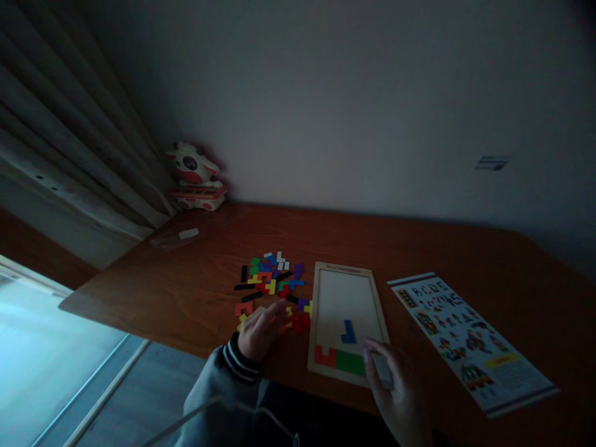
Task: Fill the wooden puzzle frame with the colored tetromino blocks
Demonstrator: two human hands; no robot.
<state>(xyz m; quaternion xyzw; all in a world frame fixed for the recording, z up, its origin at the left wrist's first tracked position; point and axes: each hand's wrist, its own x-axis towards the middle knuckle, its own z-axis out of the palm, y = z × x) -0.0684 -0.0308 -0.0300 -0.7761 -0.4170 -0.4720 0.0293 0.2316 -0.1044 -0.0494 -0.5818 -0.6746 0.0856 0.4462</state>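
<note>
1. Our left hand (261,330) lay over the near edge of the loose pieces (271,287), fingers bent; we could not tell whether they pinched one.
2. Our right hand (395,386) was at the near right corner of the board (338,374), thumb and forefinger curved, tips close; we could not tell whether anything was between them.
3. We had the board between our hands, probably so both could reach it, and the loose pieces mostly ahead of the left, likely for easy picking.
4. Left of the right hand we counted three shapes on the board: one blue piece (347,336), one red piece (325,357) and one green block (350,362), perhaps several pieces.
5. Right of that hand we had one sheet (470,341), printed side up, perhaps for glancing at.
6. Ahead of the left hand we counted five black bars (244,287); other pieces overlapped too much.
</note>
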